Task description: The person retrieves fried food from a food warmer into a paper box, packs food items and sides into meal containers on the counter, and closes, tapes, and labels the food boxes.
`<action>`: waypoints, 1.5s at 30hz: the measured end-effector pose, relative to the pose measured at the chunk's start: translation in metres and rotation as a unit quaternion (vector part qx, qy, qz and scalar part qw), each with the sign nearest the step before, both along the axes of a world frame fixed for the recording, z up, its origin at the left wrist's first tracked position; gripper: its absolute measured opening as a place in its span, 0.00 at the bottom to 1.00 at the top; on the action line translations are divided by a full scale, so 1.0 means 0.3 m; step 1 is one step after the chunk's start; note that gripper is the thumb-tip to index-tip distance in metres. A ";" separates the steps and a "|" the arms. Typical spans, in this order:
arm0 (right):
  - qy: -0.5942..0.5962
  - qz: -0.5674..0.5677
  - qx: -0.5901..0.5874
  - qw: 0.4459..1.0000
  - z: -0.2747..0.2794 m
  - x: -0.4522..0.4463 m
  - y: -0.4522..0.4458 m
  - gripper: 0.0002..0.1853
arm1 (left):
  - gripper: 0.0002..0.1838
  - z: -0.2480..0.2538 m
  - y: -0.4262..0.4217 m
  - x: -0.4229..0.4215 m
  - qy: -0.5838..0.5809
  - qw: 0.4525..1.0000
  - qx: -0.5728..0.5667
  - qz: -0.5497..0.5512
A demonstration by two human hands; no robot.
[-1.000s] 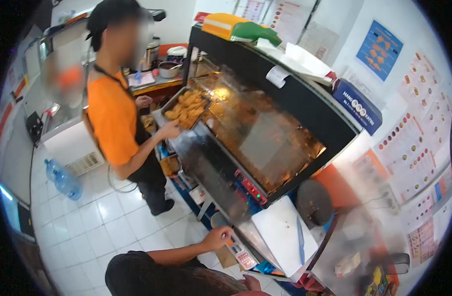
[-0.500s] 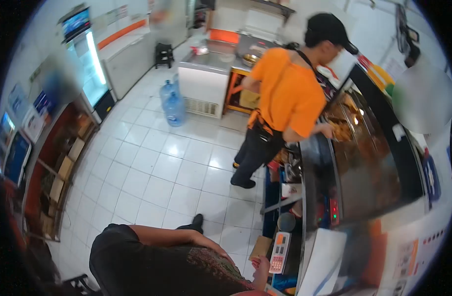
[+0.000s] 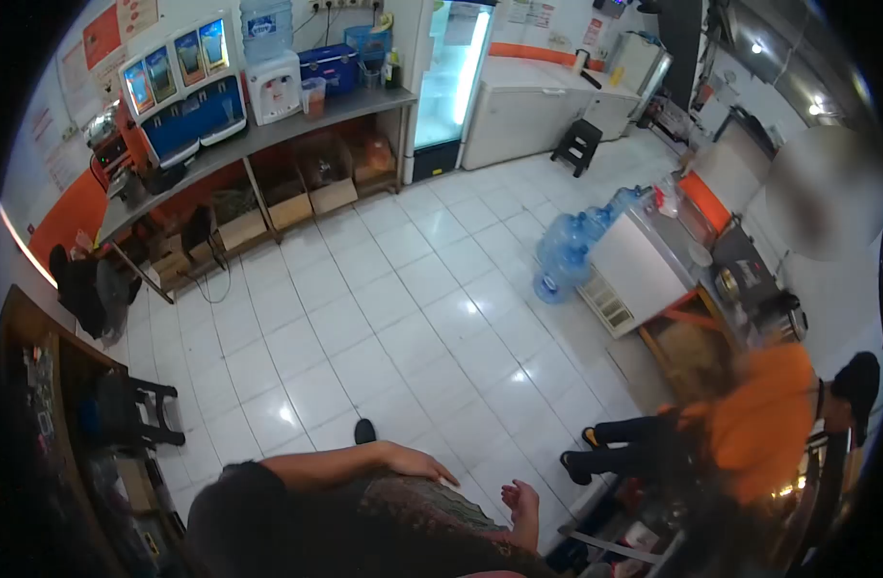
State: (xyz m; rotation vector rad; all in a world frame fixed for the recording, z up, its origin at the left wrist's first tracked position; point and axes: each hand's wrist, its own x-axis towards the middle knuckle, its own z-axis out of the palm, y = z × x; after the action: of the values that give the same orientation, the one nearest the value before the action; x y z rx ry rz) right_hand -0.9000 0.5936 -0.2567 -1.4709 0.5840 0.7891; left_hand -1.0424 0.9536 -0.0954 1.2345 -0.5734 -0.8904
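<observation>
My left hand lies flat against the front of my dark patterned shirt, fingers stretched out, holding nothing. Just to the right, my right hand is raised in front of my body. Its fingers are loosely curled and a little apart, with no object visible in them. White floor tiles show beyond both hands. Nearest to my right hand is a shelf unit at the lower right, partly dark and blurred.
A co-worker in an orange shirt stands at the right by the lit display case. Large blue water bottles stand beside a white chest freezer. Along the back are a steel counter and drink dispenser. A black stool is left.
My view has swung left, bringing the drink counter in and shifting the co-worker to the lower right. My right hand is away from the cardboard box and the white keypad device.
</observation>
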 end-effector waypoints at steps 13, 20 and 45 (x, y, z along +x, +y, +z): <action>0.120 0.148 0.010 0.982 -0.114 0.255 0.711 0.23 | 0.25 -0.037 1.113 0.053 0.179 0.794 0.271 0.515; 0.077 0.062 0.055 0.994 -0.439 0.636 0.952 0.12 | 0.26 -0.092 1.614 0.585 0.115 0.821 0.218 0.516; 0.108 0.180 -0.061 0.976 -0.018 1.903 3.574 0.29 | 0.19 0.279 4.023 1.705 -0.054 0.686 0.298 0.661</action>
State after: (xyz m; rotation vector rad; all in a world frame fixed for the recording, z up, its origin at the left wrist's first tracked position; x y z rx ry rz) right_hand -0.3291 1.6659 -0.2620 -1.6401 0.5414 1.2276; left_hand -0.5310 2.1607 -0.0118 1.8273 0.6370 0.3186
